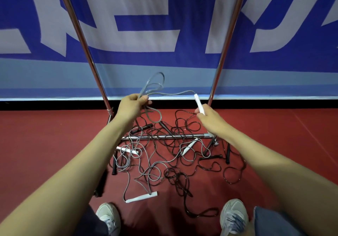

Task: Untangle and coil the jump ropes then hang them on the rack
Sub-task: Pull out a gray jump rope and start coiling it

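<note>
My left hand grips a bundle of grey rope loops held up in front of the rack. From those loops the grey cord runs right to a white handle, which my right hand pinches near its lower end. Below my hands a tangle of grey and black jump ropes lies on the red floor, over and around the rack's low crossbar. Another white handle lies near my feet. Two slanted chrome uprights of the rack rise left and right.
A blue and white banner stands right behind the rack. Black handles and more white handles lie in the tangle. My two shoes are at the bottom edge, close to a black rope loop.
</note>
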### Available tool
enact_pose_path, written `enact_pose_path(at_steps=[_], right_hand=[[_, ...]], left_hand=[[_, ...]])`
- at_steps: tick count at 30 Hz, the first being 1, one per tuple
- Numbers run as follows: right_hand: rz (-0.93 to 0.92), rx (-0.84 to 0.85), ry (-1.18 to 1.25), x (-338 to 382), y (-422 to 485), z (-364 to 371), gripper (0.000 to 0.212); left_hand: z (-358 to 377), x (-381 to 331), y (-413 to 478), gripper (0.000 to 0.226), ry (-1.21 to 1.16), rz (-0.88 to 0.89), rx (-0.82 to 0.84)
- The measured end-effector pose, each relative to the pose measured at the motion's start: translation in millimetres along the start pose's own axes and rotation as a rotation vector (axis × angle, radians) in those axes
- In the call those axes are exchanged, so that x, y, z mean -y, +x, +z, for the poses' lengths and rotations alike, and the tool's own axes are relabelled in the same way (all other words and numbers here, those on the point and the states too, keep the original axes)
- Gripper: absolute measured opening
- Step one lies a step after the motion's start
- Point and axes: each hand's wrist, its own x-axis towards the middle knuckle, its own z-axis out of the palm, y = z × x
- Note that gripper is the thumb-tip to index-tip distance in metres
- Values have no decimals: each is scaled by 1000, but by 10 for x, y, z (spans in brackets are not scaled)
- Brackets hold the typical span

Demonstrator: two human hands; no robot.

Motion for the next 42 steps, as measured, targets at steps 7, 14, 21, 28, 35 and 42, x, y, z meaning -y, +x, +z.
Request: enact_pose_path(at_steps=[7,14,21,28,35,42], right_hand=[[99,-17,98,85,16,-25,47],[118,301,382,284,-92,101,41],[132,395,396,321,-126,128,16],[82,-127,328,260,63,-110,19],[49,-22,-242,128,136,-131,19],[-215,9,-88,450,-26,133,28]], left_hand=[[151,166,-71,55,649,38,149],[303,218,-158,34,593,236,344],[471,175,-227,30,141,177,174],[183,693,-187,9,652,-183,758],[-142,813,-23,21,488,-65,38],[225,416,-90,12,699,267,205]])
